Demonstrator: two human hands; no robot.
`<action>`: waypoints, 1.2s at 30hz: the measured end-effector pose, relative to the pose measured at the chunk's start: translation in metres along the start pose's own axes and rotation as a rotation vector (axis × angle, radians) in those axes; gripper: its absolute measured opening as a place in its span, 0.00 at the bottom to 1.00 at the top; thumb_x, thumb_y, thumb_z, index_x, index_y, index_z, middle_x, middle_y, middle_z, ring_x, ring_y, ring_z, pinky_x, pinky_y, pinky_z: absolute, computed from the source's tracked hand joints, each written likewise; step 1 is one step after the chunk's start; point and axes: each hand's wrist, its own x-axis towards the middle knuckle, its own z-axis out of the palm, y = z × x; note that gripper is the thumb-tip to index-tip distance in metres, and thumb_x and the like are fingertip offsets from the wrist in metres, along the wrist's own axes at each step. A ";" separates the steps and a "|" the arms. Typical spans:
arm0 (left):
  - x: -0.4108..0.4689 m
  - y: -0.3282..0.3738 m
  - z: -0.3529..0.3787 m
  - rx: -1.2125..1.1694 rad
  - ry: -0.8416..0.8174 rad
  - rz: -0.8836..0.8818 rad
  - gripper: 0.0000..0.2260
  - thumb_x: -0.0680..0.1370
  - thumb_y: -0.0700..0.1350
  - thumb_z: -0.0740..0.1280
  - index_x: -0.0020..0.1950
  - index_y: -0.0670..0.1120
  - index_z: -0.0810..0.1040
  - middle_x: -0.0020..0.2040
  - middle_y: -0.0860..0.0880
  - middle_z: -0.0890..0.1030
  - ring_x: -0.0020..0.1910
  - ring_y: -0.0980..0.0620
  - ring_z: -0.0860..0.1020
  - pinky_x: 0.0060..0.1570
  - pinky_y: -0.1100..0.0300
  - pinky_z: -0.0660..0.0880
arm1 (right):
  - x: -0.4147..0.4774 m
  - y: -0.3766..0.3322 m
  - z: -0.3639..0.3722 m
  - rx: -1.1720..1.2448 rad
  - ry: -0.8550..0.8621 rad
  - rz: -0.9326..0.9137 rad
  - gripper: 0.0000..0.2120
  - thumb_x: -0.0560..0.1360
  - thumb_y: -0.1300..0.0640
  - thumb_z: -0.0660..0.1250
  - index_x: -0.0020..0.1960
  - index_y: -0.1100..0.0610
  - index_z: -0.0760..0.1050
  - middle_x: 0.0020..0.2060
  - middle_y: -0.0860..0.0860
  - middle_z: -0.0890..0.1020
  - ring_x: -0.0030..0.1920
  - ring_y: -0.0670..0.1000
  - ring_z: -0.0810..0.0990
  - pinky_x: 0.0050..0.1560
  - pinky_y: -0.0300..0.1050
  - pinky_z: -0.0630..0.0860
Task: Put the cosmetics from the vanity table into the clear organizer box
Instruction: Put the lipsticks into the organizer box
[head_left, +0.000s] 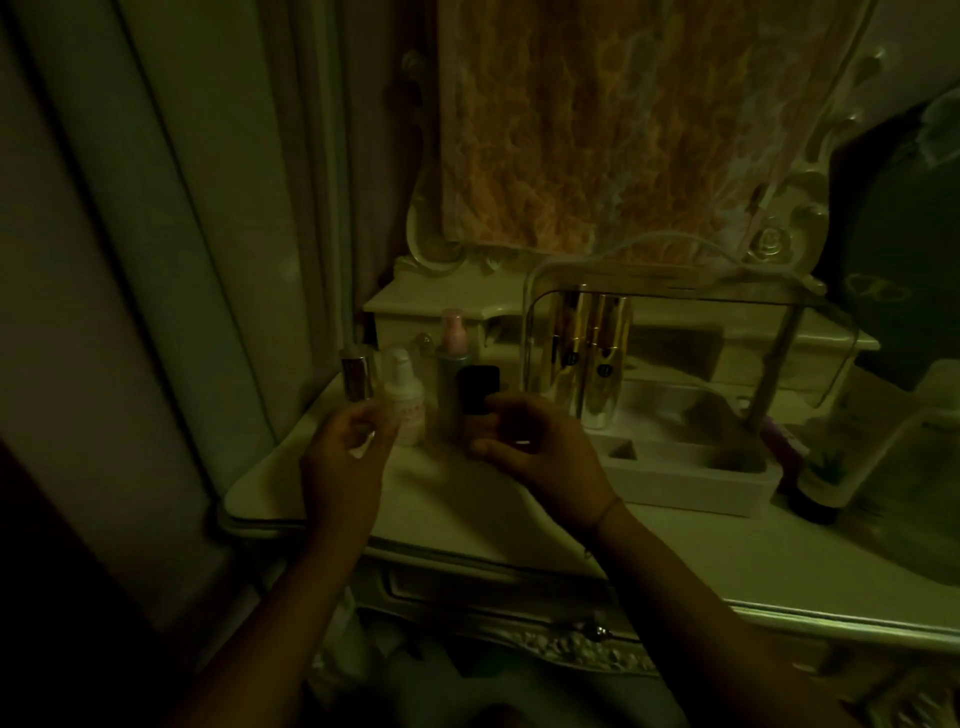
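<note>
1. A dim, green-tinted room seen from the person's head, looking down at a pale vanity table (467, 514) with carved trim.
2. The right hand (530, 447) reaches forward over the tabletop, its fingers and thumb pinched on a small black-capped bottle (478, 389) held upright.
3. The left hand (343, 447) hovers near the table's left end, fingers loosely curled; it appears to touch the small white pump bottle (402, 395), though the dim light makes a real grip hard to confirm.
4. Behind the hands stand more cosmetics: a short bottle with a metallic cap (357, 374) at far left, then the white pump bottle, then a taller grey bottle with a pink pump (453, 358), just behind the black-capped one.
5. To the right sits the clear organizer box (685, 467), its white base tray divided into compartments, a transparent cover arched above it.
6. Inside the box, at its left side, two shiny gold-and-silver bottles (592, 358) stand upright, touching.
7. A dark tube (815, 493) stands just right of the box.
</note>
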 end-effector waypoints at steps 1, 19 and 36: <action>0.005 -0.003 -0.006 -0.005 0.021 -0.028 0.09 0.70 0.49 0.72 0.44 0.62 0.76 0.44 0.55 0.81 0.46 0.53 0.80 0.46 0.53 0.77 | 0.003 0.002 0.013 0.014 -0.012 0.005 0.19 0.67 0.60 0.74 0.56 0.52 0.74 0.45 0.48 0.81 0.47 0.43 0.80 0.48 0.35 0.78; 0.065 -0.028 -0.024 0.017 -0.384 -0.192 0.09 0.72 0.41 0.70 0.46 0.54 0.78 0.43 0.57 0.80 0.44 0.59 0.79 0.40 0.63 0.72 | 0.032 0.030 0.094 0.054 -0.006 0.146 0.21 0.69 0.63 0.71 0.61 0.62 0.72 0.57 0.58 0.79 0.56 0.50 0.77 0.55 0.37 0.73; 0.003 -0.006 -0.037 -0.104 -0.611 -0.205 0.11 0.71 0.35 0.69 0.51 0.47 0.80 0.38 0.57 0.85 0.41 0.61 0.82 0.36 0.72 0.75 | 0.003 0.024 0.064 -0.081 -0.133 0.024 0.22 0.68 0.62 0.72 0.61 0.58 0.74 0.54 0.53 0.81 0.54 0.47 0.78 0.55 0.35 0.74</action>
